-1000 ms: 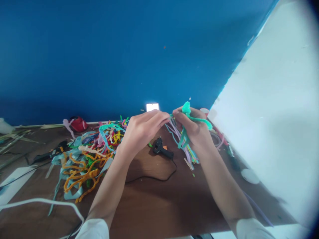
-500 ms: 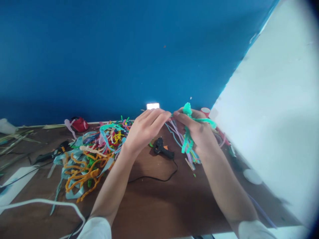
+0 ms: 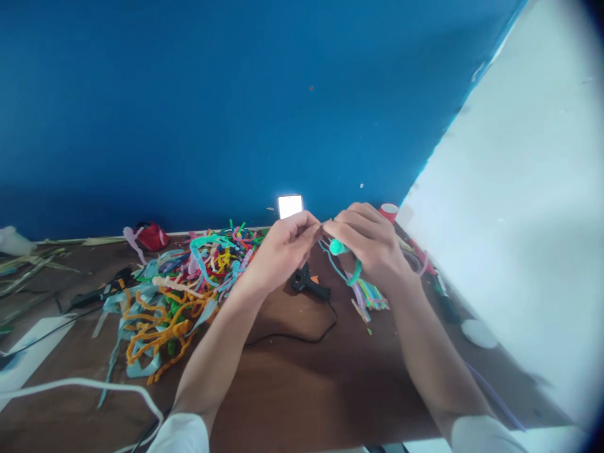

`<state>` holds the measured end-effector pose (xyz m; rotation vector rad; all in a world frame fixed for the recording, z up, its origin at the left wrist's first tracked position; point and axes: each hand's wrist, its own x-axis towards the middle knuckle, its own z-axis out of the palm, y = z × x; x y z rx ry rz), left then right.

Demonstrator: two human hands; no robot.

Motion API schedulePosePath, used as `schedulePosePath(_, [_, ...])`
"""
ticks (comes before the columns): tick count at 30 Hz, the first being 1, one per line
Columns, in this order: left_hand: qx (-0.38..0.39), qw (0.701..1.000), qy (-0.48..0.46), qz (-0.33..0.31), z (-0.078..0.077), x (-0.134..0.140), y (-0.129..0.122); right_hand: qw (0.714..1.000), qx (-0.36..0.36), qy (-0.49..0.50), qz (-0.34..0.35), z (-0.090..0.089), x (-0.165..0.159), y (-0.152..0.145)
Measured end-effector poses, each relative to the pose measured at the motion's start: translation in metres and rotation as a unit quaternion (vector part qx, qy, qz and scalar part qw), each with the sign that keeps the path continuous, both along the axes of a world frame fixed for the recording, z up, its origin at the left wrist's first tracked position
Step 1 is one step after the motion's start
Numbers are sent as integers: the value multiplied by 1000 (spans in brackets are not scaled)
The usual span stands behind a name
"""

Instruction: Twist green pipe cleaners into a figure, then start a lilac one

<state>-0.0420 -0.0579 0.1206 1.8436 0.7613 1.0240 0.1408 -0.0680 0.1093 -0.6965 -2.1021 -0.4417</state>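
Raised over the table, my left hand (image 3: 290, 248) pinches with thumb and fingertips; whatever lies between them is too small to make out. Its fingertips meet those of my right hand (image 3: 370, 242). The right hand is closed on a turquoise pipe cleaner (image 3: 338, 246), whose coiled end shows below the fingers and whose bent length (image 3: 355, 275) hangs under the palm. Below that hand lies a bundle of pastel pipe cleaners (image 3: 372, 296). A black glue gun (image 3: 309, 283) rests on the table beneath my left hand.
A tangled heap of colourful pipe cleaners (image 3: 184, 302) covers the table's left part. A lit phone (image 3: 290, 205) leans at the blue wall. A red roll (image 3: 389, 212) stands at the back right. The glue gun's cord (image 3: 302, 340) and a white cable (image 3: 80, 381) cross the table.
My right hand has turned over, so its back faces up and the turquoise coil has swung from above the hand to below its fingers. My left hand has rotated slightly, showing its thumb.
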Motion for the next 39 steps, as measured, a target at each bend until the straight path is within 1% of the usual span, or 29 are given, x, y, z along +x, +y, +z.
schedulePosePath(1, [-78,995,-31,-45,1,-1,1,1000,17,-8,-4,1,1,-2])
schedulePosePath(2, [-145,984,-53,-85,1,-3,2,999,30,-10,-6,1,2,-4])
schedulePosePath(3, [-195,971,-67,-118,2,-4,3,999,39,-8,-7,2,3,-7])
schedulePosePath(4, [-229,960,-74,-143,3,-5,3,999,42,-3,-6,3,3,-9])
schedulePosePath(5, [-246,953,-78,-159,4,-6,4,999,39,7,-3,3,3,-11])
schedulePosePath(6, [-245,952,-80,-164,5,-7,3,999,29,21,1,3,3,-12])
schedulePosePath(7, [-225,958,-80,-157,6,-8,2,999,13,39,8,3,2,-13])
schedulePosePath(8, [-187,970,-77,-137,7,-8,1,998,-9,62,16,3,0,-13])
schedulePosePath(9, [-132,983,-68,-104,7,-8,-1,995,-35,90,20,4,-2,-13])
schedulePosePath(10, [-61,995,-54,-59,8,-8,-2,990,-66,122,19,4,-4,-13])
schedulePosePath(11, [23,999,-32,-8,8,-8,-3,982,-98,160,12,5,-7,-12])
schedulePosePath(12, [115,992,-5,43,7,-8,-3,971,-128,201,2,6,-9,-12])
schedulePosePath(13, [206,974,25,88,6,-8,-3,958,-158,240,-7,6,-12,-11])
schedulePosePath(14, [289,947,56,126,4,-8,-2,943,-186,275,-13,7,-14,-11])
schedulePosePath(15, [359,917,83,153,2,-8,0,929,-213,302,-12,8,-16,-10])
schedulePosePath(16, [414,888,103,172,-1,-8,1,917,-237,322,-5,9,-17,-10])
schedulePosePath(17, [452,866,115,184,-4,-8,3,905,-261,336,5,10,-17,-10])
schedulePosePath(19, [495,838,122,194,-8,-8,5,881,-302,364,32,11,-18,-11])
schedulePosePath(23, [525,819,141,185,-10,-8,4,835,-357,409,84,10,-19,-11])
schedulePosePath(27, [535,805,164,200,-10,-8,4,807,-396,423,112,6,-18,-9])
schedulePosePath(30, [521,816,152,199,-12,-7,8,791,-439,406,129,4,-17,-7])
schedulePosePath(32, [498,835,138,189,-12,-7,8,796,-435,402,121,3,-16,-6])
schedulePosePath(34, [458,863,120,176,-10,-5,7,817,-409,396,93,4,-16,-6])
schedulePosePath(36, [390,902,91,159,-7,-3,3,847,-383,364,66,4,-16,-8])
schedulePosePath(37, [342,926,67,148,-6,-2,1,862,-369,341,58,5,-17,-9])
schedulePosePath(39, [212,971,0,114,-2,1,-2,899,-318,296,47,4,-18,-11])
